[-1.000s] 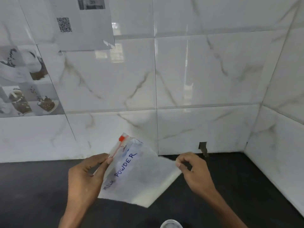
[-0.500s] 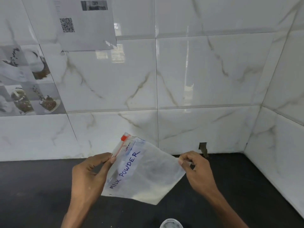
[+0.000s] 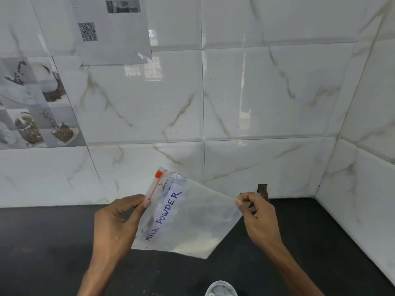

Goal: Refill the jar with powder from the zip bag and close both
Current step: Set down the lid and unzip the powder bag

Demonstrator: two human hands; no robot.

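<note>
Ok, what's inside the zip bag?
A little pale powder sits in the lowest corner of the bag; the rest looks empty. The label hides what lies behind it.

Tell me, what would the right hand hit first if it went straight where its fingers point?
The bag, whose corner the right hand pinches; past that, probably the left hand, though depth is unclear.

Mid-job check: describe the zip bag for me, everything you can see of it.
The clear plastic zip bag is thin and nearly empty; a little white powder lies in its lowest corner. A red zip strip runs along its upper-left edge; sealed or not, I cannot tell. Blue handwriting reads MILK POWDER. It hangs tilted above the dark counter: the left hand pinches the zip edge, the right hand pinches the opposite corner.
</note>
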